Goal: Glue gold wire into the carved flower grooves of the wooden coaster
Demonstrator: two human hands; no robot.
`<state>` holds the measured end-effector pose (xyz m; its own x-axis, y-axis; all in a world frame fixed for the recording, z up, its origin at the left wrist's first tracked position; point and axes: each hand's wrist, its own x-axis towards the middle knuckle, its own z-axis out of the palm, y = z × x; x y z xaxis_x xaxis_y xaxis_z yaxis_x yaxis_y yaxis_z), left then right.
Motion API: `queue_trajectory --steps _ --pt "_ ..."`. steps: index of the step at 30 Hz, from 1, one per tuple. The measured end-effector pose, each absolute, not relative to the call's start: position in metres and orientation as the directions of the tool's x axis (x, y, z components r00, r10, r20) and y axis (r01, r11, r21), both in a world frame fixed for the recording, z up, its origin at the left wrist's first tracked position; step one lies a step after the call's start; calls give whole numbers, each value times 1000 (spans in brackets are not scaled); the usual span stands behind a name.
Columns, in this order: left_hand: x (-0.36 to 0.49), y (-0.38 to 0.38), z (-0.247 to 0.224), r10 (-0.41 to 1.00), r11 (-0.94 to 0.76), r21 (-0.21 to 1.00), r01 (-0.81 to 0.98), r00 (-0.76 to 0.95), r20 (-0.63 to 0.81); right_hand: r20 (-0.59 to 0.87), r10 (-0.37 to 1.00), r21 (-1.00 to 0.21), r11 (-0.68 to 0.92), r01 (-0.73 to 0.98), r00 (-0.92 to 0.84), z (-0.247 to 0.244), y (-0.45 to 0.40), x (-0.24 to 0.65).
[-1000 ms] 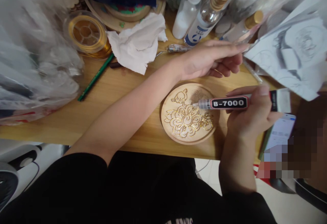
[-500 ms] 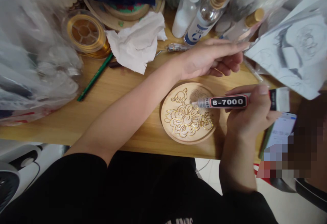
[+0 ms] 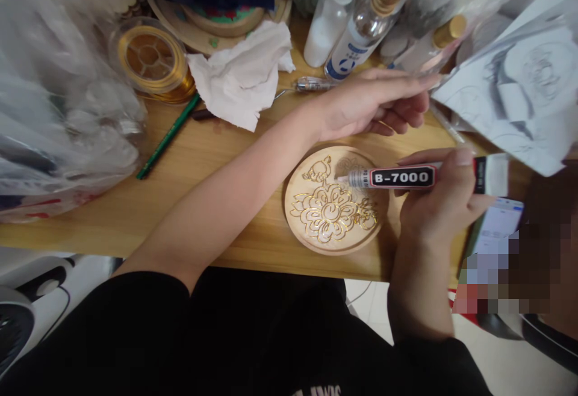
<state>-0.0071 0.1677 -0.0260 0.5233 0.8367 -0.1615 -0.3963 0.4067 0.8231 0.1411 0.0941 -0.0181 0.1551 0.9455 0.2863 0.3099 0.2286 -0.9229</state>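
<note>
My right hand [image 3: 440,194] is closed round a B-7000 glue tube [image 3: 401,177], its nozzle pointing left over the upper part of a round wooden plate [image 3: 300,235]. Gold outlines form a large flower [image 3: 332,210] on the plate, with smaller gold motifs above and to the right of it. Near the top of the plate a drawn motif [image 3: 350,166] shows no gold and is partly covered by the tube. Above the plate my left hand [image 3: 379,100] reaches right, palm sideways and fingers loosely spread, with nothing in it. Its fingertips are near the paper sheets [image 3: 519,89].
A green pencil [image 3: 168,137], gold wire spool [image 3: 151,59], crumpled tissue [image 3: 244,74] and clear pen [image 3: 315,84] lie at the upper left and centre. Bottles [image 3: 356,35] stand behind. Plastic bags [image 3: 67,95] fill the left. A phone [image 3: 499,224] and a blurred person are right.
The glue tube in my right hand has shifted slightly left and up, its nozzle moving off the flower's upper edge. My left hand has stayed put.
</note>
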Motion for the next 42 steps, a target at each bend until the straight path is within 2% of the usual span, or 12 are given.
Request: queue_trajectory --steps 8,20,30,42 --pt "-9 170 -31 801 373 875 -309 583 -136 290 947 -922 239 305 136 -20 95 143" --pt "-7 169 -25 809 461 810 -362 547 -216 263 954 -932 212 294 145 -15 93 141" --pt "-9 169 -31 831 374 836 -401 545 -110 287 947 -922 230 313 148 -19 95 141" --pt "-8 170 -29 799 431 837 -337 573 -181 261 955 -922 204 328 139 -16 93 142"
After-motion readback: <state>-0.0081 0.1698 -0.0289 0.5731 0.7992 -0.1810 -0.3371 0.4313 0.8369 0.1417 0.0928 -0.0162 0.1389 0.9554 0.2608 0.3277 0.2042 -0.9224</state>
